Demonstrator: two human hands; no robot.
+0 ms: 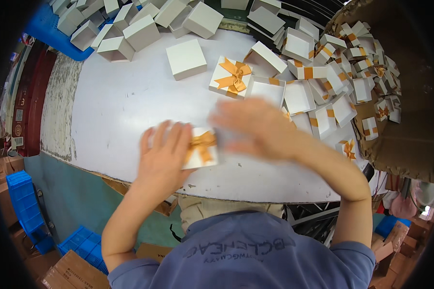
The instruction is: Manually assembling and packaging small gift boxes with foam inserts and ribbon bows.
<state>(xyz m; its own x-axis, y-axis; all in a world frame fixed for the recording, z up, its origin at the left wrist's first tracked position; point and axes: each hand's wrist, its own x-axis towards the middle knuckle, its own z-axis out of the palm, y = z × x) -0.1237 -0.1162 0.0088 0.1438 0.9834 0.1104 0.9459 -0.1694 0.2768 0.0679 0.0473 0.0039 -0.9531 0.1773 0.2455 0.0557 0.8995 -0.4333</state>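
Note:
My left hand [163,153] grips the left side of a small white gift box [202,150] with a gold ribbon bow, near the table's front edge. Its fingers and thumb hide the box's left part. Just right of that box, apart from it, my right hand [255,126] is smeared by motion, so its fingers cannot be made out. Beyond the right hand sits another white gift box with a gold bow [233,77]. A plain white box [186,59] stands to that one's left.
Plain white boxes [142,32] pile up at the far left, by a blue crate [53,31]. Open white lids with gold ribbon bands [299,96] heap at the right, spilling from a large cardboard carton [405,130]. Blue crates [84,245] stand on the floor, lower left.

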